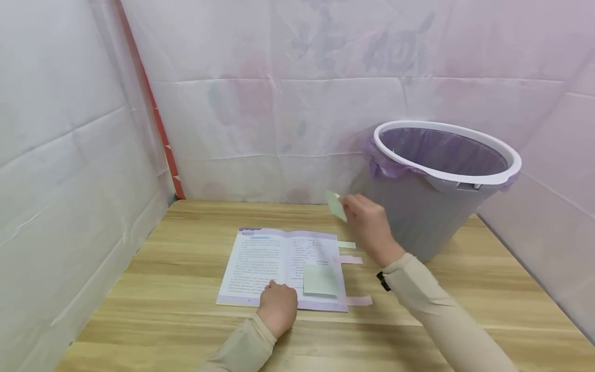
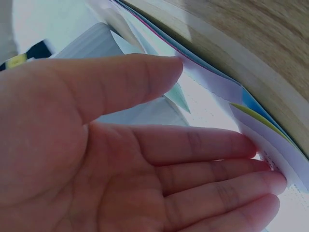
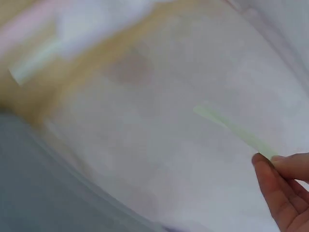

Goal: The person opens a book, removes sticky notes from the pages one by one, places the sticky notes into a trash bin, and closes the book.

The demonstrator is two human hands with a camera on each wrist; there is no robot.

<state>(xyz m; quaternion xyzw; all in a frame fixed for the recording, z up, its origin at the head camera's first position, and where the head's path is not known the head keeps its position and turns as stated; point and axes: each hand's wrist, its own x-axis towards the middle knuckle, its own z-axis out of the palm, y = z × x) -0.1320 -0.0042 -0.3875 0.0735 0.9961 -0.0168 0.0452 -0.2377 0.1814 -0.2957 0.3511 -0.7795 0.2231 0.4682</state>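
Note:
An open book [image 1: 260, 261] lies on the wooden table, with a pad of pale green sticky notes [image 1: 321, 279] on its right page. My left hand [image 1: 279, 307] rests at the book's lower edge; in the left wrist view its fingers [image 2: 207, 145] are nearly straight against the pages and hold nothing. Raised beyond the book's upper right corner, my right hand [image 1: 372, 225] pinches a light green sticky note [image 1: 337, 205] between thumb and fingertips. The right wrist view shows that note almost edge-on.
A grey trash bin [image 1: 409, 217] with a white rim and purple liner stands at the right, close beside my right hand. Pink [image 1: 358, 300] and pale green paper tabs [image 1: 347, 245] stick out from the book's right side. White sheeting [image 1: 223, 124] walls the table's back and sides.

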